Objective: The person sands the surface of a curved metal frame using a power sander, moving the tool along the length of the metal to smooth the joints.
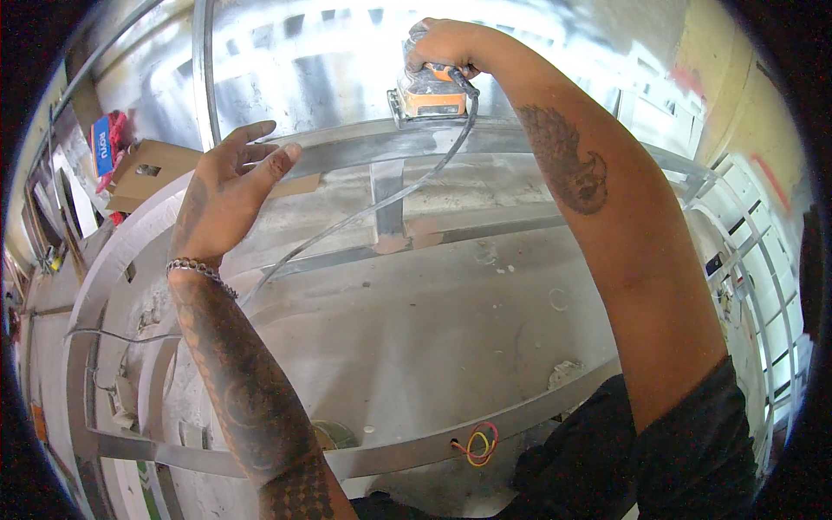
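Observation:
At the top middle, my right hand (444, 45) is wrapped round the top of an orange and dark electric sander (433, 104). The sander sits on the far bar of a grey metal frame (347, 149) with curved and straight bars. A grey power cord (373, 208) runs from the sander down and left across the frame, passing behind my left forearm. My left hand (236, 184) is raised near the frame's far left part, fingers apart, holding nothing. Smoothed, paler patches show where an upright bar (387, 204) meets a crossbar.
A cardboard box (156, 173) and a blue box (102, 146) stand beyond the frame at left. Red and yellow wires (477, 444) stick out of the near bar. Shiny metal sheeting (329, 82) rises behind the sander. A white grid-like frame (758, 251) stands at right.

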